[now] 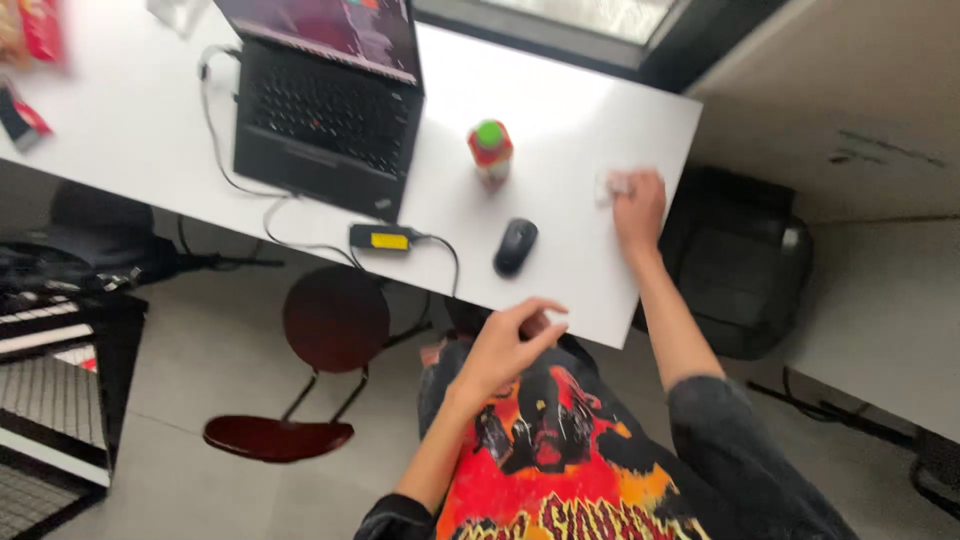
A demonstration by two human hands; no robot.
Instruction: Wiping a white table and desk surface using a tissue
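We are looking down on a white, smooth tabletop (560, 110) running under a window, with grey floor tiles below. At far left, red packets (25, 120) are lying blurred at the edge. Beneath, a round brown stool (335, 318) is standing pushed half under the tabletop. An open black laptop (325, 110) is sitting next, its cable trailing off the front edge to a power brick (382, 238) with a yellow label, probably set there to keep the lead slack. A small bottle (490, 150) with a green cap is standing upright beside it, and a glossy black mouse (515, 246) is lying nearer us.

Our left hand (505, 345) is hovering off the front edge, fingers loosely curled toward the thumb, holding nothing we can see. Our right hand (637, 208) is pressing down near the right end, closed over a crumpled white cloth (612, 184), soft and bunched; it may be tissue. A black backpack (735, 260) is resting on the floor beyond.
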